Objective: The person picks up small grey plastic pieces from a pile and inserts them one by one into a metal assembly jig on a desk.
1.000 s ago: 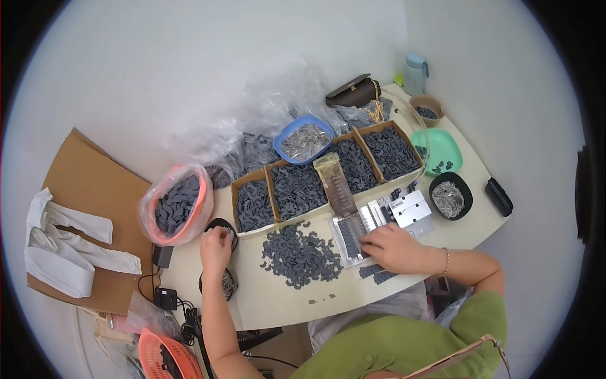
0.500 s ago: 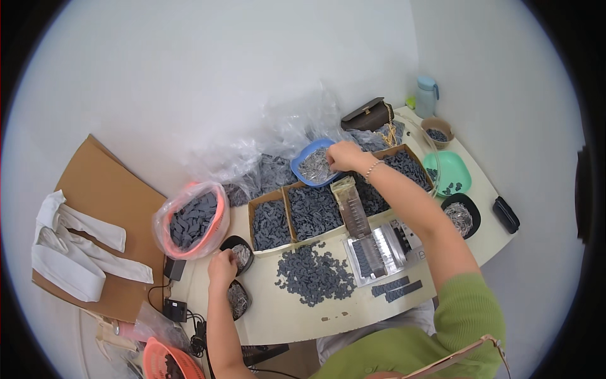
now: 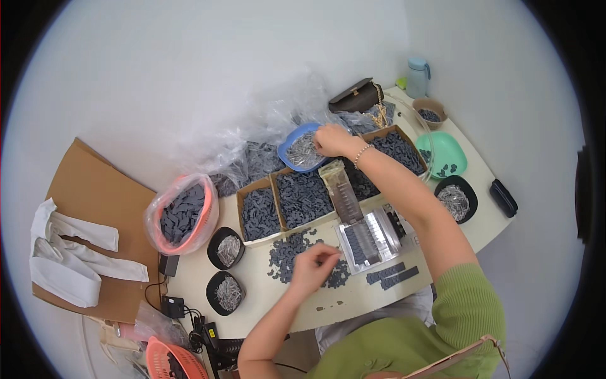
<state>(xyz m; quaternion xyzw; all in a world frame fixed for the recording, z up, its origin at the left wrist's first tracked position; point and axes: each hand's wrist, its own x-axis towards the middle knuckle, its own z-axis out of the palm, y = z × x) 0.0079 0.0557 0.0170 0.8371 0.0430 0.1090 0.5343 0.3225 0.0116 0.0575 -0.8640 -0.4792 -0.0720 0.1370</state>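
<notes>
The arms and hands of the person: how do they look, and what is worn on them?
The right hand is ungloved, with a beaded bracelet at its wrist; a short green ribbed sleeve covers that upper arm. The left hand is also ungloved, its forearm bare, with no bracelet visible.

This looks like a small workshop in a room with plain, pale walls [image 3: 221,63]. The worktop [image 3: 271,319] holds lots and lots of tiny parts [image 3: 306,196]. There is a long cardboard box [image 3: 290,231] split into spaces full of grey bits [image 3: 259,208], a loose pile [image 3: 287,252] of more grey bits, and a blue bowl [image 3: 291,134] of thin metal pins [image 3: 303,150]. A shiny metal block [image 3: 384,234] sits beside the pile. Black wires [image 3: 197,330] bunch up by the left side.
</notes>
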